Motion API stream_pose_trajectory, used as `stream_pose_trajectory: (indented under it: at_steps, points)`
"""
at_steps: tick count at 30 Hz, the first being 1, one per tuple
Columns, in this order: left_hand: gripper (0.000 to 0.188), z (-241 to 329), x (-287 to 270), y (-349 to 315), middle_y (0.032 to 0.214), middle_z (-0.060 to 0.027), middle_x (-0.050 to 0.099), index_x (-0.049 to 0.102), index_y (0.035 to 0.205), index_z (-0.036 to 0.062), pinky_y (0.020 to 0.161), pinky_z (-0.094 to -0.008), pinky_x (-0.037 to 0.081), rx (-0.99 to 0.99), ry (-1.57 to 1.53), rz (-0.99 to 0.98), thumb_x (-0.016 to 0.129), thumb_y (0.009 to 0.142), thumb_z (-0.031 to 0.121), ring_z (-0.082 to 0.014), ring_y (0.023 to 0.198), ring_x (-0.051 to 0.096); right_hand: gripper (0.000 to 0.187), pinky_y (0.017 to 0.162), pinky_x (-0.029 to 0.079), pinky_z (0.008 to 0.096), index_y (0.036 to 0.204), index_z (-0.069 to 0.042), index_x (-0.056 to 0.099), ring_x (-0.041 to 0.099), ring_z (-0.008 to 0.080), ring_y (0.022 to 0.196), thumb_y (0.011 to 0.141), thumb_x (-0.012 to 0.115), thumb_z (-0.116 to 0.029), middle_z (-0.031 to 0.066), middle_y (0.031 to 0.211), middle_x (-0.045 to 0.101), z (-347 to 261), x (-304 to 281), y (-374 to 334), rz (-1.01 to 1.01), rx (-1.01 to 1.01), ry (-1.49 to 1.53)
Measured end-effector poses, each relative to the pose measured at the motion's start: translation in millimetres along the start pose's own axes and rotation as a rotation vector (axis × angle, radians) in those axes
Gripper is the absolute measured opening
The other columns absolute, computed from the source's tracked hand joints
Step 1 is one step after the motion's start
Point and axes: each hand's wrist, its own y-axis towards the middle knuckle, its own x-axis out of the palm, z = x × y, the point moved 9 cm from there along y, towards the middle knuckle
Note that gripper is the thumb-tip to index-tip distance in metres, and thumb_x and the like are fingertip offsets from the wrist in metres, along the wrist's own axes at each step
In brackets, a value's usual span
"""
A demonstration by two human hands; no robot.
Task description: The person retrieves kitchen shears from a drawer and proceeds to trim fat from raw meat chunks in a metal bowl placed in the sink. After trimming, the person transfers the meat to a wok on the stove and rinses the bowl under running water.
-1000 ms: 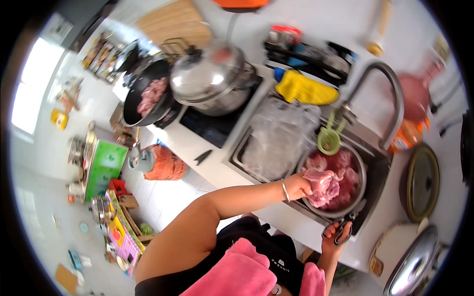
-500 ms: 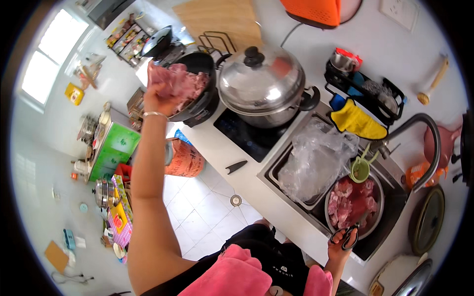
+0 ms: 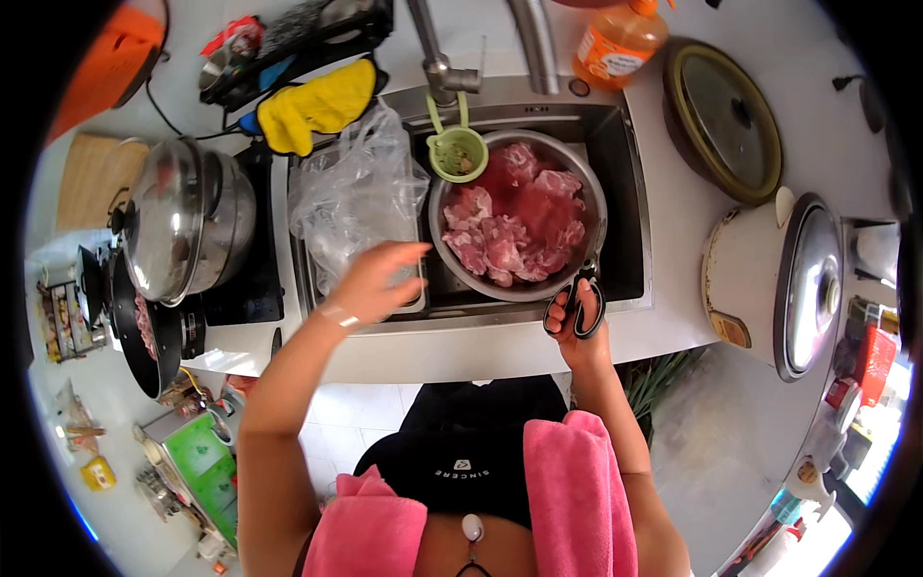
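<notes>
Head view: the left hand's (image 3: 378,281) fingers are apart and empty; the meat (image 3: 504,240) lies to their right and slightly beyond, in the bowl (image 3: 599,195). These fingers seem the nearer. The right hand's (image 3: 583,332) fingers are clamped on the scissors (image 3: 586,276), whose long axis points away, toward the bowl.

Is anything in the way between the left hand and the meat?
Only the bowl's rim stands between the left hand and the meat. The green basket is farther back, by the tap, out of that path.
</notes>
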Motion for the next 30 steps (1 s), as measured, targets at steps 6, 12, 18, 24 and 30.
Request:
stream_pose_trajectory:
  at_steps: [6,12,18,24,30]
  points:
    - [0.069,-28,172,126,0.139,-0.0172,0.036,0.048,0.130,0.0158,0.100,-0.0441,0.039,0.216,0.891,-0.362,0.069,0.065,0.011,-0.0391,0.126,0.037,0.041,0.049,0.037,0.0267,0.078,-0.006,0.051,0.048,0.0166,0.051,0.088,0.057,-0.046,0.0058,0.059,0.050,-9,-31,2,0.015,0.053,-0.044]
    - [0.042,-58,186,181,0.114,-0.0118,0.058,0.065,0.105,0.0119,0.086,-0.0455,0.049,0.014,0.554,-0.537,0.069,0.064,0.004,-0.0308,0.106,0.057,0.042,0.048,0.036,0.0262,0.079,-0.006,0.052,0.051,0.0164,0.050,0.087,0.057,-0.047,0.0053,0.060,0.053,-14,-68,1,0.040,0.113,-0.104]
    - [0.047,-98,114,169,0.107,-0.0087,0.058,0.053,0.116,0.0067,0.070,-0.0397,0.058,-0.580,-0.662,-0.095,0.057,0.070,-0.002,-0.0241,0.095,0.062,0.044,0.049,0.037,0.0259,0.079,-0.006,0.053,0.052,0.0161,0.051,0.088,0.056,-0.048,0.0049,0.061,0.053,-15,-84,2,0.028,0.145,-0.111]
    - [0.051,-53,80,137,0.112,-0.0101,0.057,0.049,0.120,0.0097,0.072,-0.0447,0.057,-0.476,-1.079,-0.025,0.053,0.071,-0.006,-0.0266,0.102,0.060,0.052,0.051,0.038,0.0268,0.082,-0.004,0.054,0.051,0.0165,0.055,0.089,0.049,-0.056,0.0051,0.064,0.053,-6,-56,1,-0.243,0.176,-0.093]
    - [0.047,-20,65,90,0.107,-0.0156,0.060,0.051,0.114,0.0080,0.066,-0.0449,0.059,-0.314,-1.347,-0.025,0.054,0.070,-0.008,-0.0301,0.094,0.063,0.046,0.049,0.038,0.0300,0.085,-0.009,0.052,0.048,0.0157,0.057,0.089,0.052,-0.055,0.0038,0.069,0.051,28,-42,9,-0.206,0.290,-0.081]
